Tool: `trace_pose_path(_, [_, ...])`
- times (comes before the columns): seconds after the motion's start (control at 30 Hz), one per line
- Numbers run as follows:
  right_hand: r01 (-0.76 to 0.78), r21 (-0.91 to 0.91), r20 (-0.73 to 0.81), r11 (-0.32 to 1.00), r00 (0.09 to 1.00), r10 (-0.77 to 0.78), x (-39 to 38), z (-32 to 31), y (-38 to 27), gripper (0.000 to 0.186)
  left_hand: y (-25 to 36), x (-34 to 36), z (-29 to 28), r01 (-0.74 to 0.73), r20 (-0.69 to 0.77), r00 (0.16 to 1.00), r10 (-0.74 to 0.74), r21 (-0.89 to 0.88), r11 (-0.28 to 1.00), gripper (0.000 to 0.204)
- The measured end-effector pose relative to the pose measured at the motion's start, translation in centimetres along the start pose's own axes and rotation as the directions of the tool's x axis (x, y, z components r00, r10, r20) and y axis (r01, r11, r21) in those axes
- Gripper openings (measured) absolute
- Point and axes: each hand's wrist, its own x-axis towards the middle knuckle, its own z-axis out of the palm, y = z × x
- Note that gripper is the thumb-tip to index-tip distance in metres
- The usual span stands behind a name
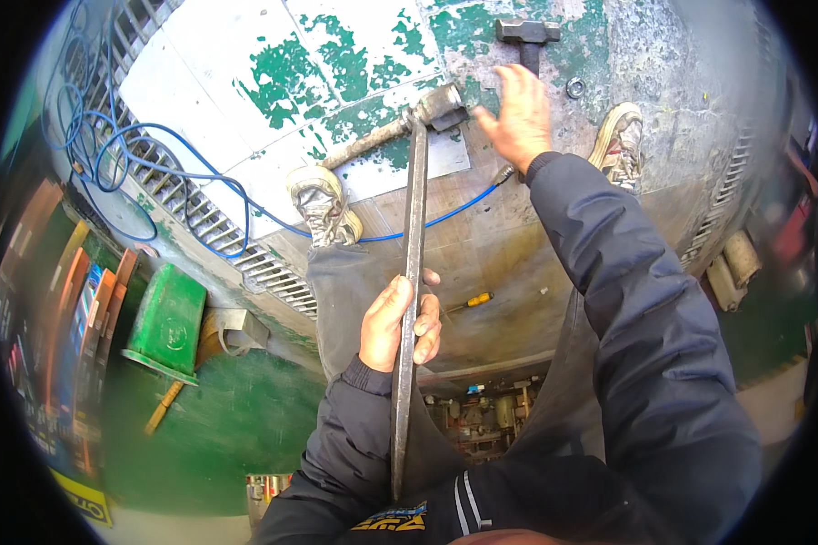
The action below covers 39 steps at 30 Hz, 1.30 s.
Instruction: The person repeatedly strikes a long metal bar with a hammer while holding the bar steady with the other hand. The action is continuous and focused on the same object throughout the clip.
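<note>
My left hand is closed around a long steel pry bar, which runs from near my chest to the far side of my feet. Its far tip rests at a worn rod with a thick cylindrical metal end, lying near my left shoe. I cannot tell whether the tip touches it. Beside that cylindrical end, to the right, my right hand is held with its thumb and fingers apart, holding nothing. Just beyond its fingertips lies a sledgehammer with a dark handle, partly covered by the hand.
A metal nut or ring lies right of the hammer. A blue hose crosses beneath the bar and coils at the left by a slotted grate. A yellow-handled screwdriver lies between my legs. A green bin stands lower left.
</note>
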Motion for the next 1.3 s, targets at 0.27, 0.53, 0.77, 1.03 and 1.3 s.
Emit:
trace_pose_path(0.27, [-0.555, 0.005, 0.129, 0.832, 0.825, 0.550, 0.8, 2.8, 6.6, 0.076, 0.8, 1.0, 0.0, 0.105, -0.006, 0.994, -0.107, -0.134, 0.985, 0.051])
trace_pose_path(0.53, [-0.776, 0.558, 0.691, 0.294, 0.630, 0.354, 3.2, -2.4, 8.1, 0.036, 1.6, 1.8, 0.2, 0.136, 0.020, 0.991, -0.135, -0.231, 0.963, 0.053])
trace_pose_path(0.77, [-0.818, 0.576, 0.786, 0.010, 0.557, 0.267, -2.3, -11.9, 2.5, 0.043, 2.1, 2.0, -0.1, 0.104, -0.007, 0.994, -0.106, -0.123, 0.987, 0.051])
trace_pose_path(1.03, [-0.872, 0.480, 0.859, -0.097, 0.445, 0.252, -11.9, -13.6, -10.8, 0.043, 1.0, 2.2, -0.1, 0.083, -0.011, 0.996, -0.086, -0.161, 0.983, 0.047])
trace_pose_path(1.3, [-0.889, 0.448, 0.854, 0.099, 0.458, 0.248, -7.5, -22.0, -3.6, 0.050, 1.6, 1.9, 0.1, 0.128, -0.106, 0.985, -0.139, -0.101, 0.987, 0.045])
